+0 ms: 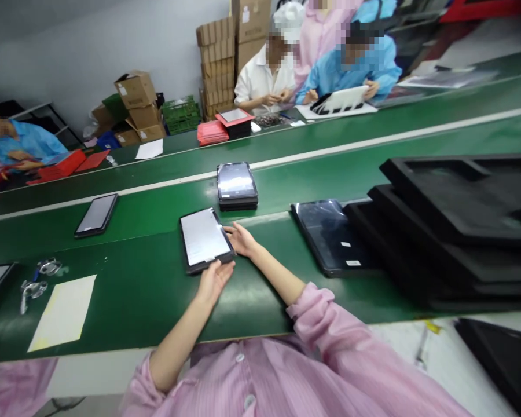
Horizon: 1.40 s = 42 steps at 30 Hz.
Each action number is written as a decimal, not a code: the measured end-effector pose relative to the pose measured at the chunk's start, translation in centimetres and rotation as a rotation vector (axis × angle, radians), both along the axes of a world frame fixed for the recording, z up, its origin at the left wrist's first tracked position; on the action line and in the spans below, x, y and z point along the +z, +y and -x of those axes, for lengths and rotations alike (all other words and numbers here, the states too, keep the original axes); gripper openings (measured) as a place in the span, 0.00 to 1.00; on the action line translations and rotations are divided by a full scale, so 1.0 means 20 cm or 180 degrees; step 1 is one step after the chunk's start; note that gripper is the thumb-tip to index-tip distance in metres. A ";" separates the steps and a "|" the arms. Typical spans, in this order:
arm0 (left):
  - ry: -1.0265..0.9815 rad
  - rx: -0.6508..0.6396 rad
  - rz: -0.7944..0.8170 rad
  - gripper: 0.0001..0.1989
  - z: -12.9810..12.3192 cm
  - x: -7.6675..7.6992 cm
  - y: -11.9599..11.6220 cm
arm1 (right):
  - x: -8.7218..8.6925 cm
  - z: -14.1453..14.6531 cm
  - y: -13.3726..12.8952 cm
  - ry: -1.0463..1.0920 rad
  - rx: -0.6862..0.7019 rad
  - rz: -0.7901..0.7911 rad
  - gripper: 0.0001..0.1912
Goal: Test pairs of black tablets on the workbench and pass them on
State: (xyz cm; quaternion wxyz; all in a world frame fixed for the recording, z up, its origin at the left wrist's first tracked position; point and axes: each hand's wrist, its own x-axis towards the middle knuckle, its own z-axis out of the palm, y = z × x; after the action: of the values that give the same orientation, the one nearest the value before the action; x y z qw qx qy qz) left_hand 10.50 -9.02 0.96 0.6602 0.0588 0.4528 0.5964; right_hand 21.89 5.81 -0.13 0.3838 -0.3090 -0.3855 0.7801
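Note:
A tablet [206, 237] with a lit white screen and black frame is between my hands, over the green table. My left hand [215, 281] grips its near edge, with the fingertips partly hidden beneath it. At its right edge, my right hand [242, 238] has its fingers against the side, some of them out of sight. Just beyond is a stack of tablets [237, 182], the top one's screen facing up. Another tablet [96, 214] lies off to the left.
To the right, a large dark tablet [330, 237] lies beside stacked black foam trays [460, 231]. Paper [63, 313] and clear-wrapped cables [35, 286] lie at left. A raised white strip [165, 184] crosses the table; co-workers sit beyond it.

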 end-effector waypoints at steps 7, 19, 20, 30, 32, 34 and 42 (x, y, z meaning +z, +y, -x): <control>0.0263 -0.2942 -0.0461 0.15 0.26 0.10 -0.41 | 0.01 -0.38 -0.31 0.0122 -0.0272 0.0364 0.25; 0.1118 0.0020 -0.0197 0.11 0.37 0.14 0.38 | -0.01 -0.25 -0.25 -0.0571 -0.1177 -0.0059 0.21; 0.1160 0.0159 -0.0266 0.11 0.33 0.14 0.40 | -0.01 -0.23 -0.23 -0.0623 -0.1274 -0.0139 0.21; 0.1409 0.0369 -0.1110 0.29 0.28 0.06 0.33 | 0.00 -0.18 -0.22 -0.0247 -0.0888 -0.0259 0.21; 0.1366 0.0218 -0.0880 0.34 0.25 0.08 0.32 | 0.00 -0.20 -0.23 -0.0258 -0.0896 -0.0231 0.20; 0.1371 0.0134 -0.0736 0.37 0.24 0.11 0.31 | 0.01 -0.20 -0.23 -0.0309 -0.0918 -0.0311 0.21; 0.1930 -0.0161 -0.1571 0.54 0.27 0.11 0.25 | 0.03 -0.19 -0.26 -0.0332 -0.1035 -0.0436 0.21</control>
State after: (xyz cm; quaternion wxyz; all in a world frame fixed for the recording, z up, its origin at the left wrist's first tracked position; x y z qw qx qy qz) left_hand 5.12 -3.93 3.21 0.4769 0.4005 0.4687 0.6265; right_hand 25.64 0.66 0.37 0.5045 -0.3804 -0.4021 0.6627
